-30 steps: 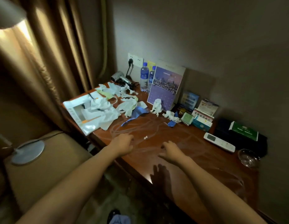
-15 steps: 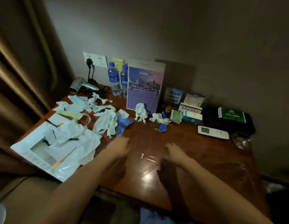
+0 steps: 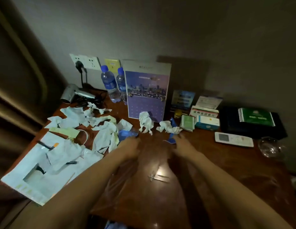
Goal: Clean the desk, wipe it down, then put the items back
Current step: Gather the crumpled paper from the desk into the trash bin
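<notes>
A dark wooden desk [image 3: 218, 162] is littered with crumpled white tissues [image 3: 146, 121] and torn paper [image 3: 104, 134]. A large white paper bag [image 3: 44, 166] overhangs the left edge. My left hand [image 3: 129, 147] hovers over the desk beside a blue wrapper [image 3: 126, 133], blurred, holding nothing. To its right, my right hand [image 3: 182, 146] is just short of a blue scrap [image 3: 170, 140] and a tissue wad [image 3: 168, 127], also blurred, fingers extended. Small white bits [image 3: 153, 176] lie between my forearms.
Along the wall stand two water bottles [image 3: 110, 86], a calendar [image 3: 147, 93], a hair dryer [image 3: 74, 94], medicine boxes [image 3: 205, 119] and a black tray [image 3: 253, 123] with a green packet. A white remote [image 3: 233, 139] and glass ashtray [image 3: 269, 147] lie at right.
Both hands have moved forward across the desk toward the tissues and blue scraps. The camera has come closer and swung right, away from the curtain and chair.
</notes>
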A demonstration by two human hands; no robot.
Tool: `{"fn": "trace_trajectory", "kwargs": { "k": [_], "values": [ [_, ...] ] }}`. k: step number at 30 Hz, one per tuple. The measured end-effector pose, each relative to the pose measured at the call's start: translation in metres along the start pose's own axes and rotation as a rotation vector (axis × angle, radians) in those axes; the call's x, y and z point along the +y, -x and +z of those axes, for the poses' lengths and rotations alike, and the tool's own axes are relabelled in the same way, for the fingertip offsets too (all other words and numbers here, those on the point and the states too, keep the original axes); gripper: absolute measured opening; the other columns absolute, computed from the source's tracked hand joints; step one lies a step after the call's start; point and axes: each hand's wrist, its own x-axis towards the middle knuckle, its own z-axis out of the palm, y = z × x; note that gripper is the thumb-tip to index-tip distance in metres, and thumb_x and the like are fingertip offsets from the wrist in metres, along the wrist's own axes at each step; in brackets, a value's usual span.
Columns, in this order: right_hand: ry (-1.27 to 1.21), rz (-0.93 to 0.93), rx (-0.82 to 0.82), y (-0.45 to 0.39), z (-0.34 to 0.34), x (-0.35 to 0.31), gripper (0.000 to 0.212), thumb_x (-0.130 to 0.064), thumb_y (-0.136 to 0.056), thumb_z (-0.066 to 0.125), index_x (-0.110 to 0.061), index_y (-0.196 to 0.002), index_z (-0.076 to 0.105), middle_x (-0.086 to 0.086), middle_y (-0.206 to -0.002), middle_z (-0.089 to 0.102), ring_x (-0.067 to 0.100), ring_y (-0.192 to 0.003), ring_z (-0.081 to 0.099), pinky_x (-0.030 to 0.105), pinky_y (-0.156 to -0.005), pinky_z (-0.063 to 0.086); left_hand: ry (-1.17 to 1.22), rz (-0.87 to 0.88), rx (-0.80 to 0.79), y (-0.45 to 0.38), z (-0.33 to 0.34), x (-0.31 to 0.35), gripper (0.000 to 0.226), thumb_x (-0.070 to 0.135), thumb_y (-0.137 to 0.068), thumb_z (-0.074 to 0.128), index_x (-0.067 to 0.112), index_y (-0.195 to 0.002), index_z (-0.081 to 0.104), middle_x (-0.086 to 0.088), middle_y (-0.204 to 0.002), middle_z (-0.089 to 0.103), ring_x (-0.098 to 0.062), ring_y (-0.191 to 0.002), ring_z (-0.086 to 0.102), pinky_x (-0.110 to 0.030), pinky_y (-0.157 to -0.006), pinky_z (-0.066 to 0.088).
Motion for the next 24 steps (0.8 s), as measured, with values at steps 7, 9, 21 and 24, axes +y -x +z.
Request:
{"fn": "trace_trajectory", "kwargs": {
  "k": [7,9,21,24],
  "values": [
    [0.078,0.070,0.005,-0.044,-0.008,0.009,0.076,-0.031,-0.088,0.064,-0.016,-0.149,0.021,0.018,-0.147,0.028,0.035,-0.128,0.040,0.038,-0.105,0.037,-0.035,0.004,0.088,-0.062,-0.016,-0.013,0.063,0.031,-0.089,0.052,0.018,-0.145,0.026,-0.015,-0.148,0.019,-0.035,-0.136,0.021,-0.049,-0.106,0.032],
    [0.119,0.048,-0.025,-0.059,-0.012,0.008,0.087,-0.041,-0.085,0.065,-0.015,-0.151,0.015,0.017,-0.152,0.024,0.036,-0.131,0.037,0.040,-0.107,0.036,-0.061,0.032,0.083,-0.080,-0.020,-0.016,0.073,0.033,-0.090,0.052,0.024,-0.150,0.012,-0.013,-0.154,0.002,-0.035,-0.141,0.009,-0.051,-0.110,0.026],
    [0.354,0.084,-0.299,-0.117,-0.011,0.015,0.112,-0.003,-0.078,0.070,-0.033,-0.149,-0.011,0.014,-0.156,-0.019,0.036,-0.117,0.053,0.038,-0.087,0.048,-0.063,0.120,0.026,-0.149,0.007,-0.023,0.079,0.063,-0.082,0.046,0.030,-0.149,0.018,-0.008,-0.150,0.014,-0.029,-0.135,0.020,-0.042,-0.105,0.033],
    [0.338,0.050,-0.294,-0.119,0.002,0.022,0.110,-0.008,-0.076,0.075,-0.031,-0.151,-0.002,0.017,-0.156,-0.009,0.038,-0.119,0.051,0.040,-0.092,0.047,0.012,0.097,-0.051,-0.150,0.015,-0.026,0.066,0.052,-0.084,0.053,0.029,-0.143,0.032,-0.004,-0.147,0.021,-0.027,-0.131,0.025,-0.040,-0.105,0.032]
  ]
}}
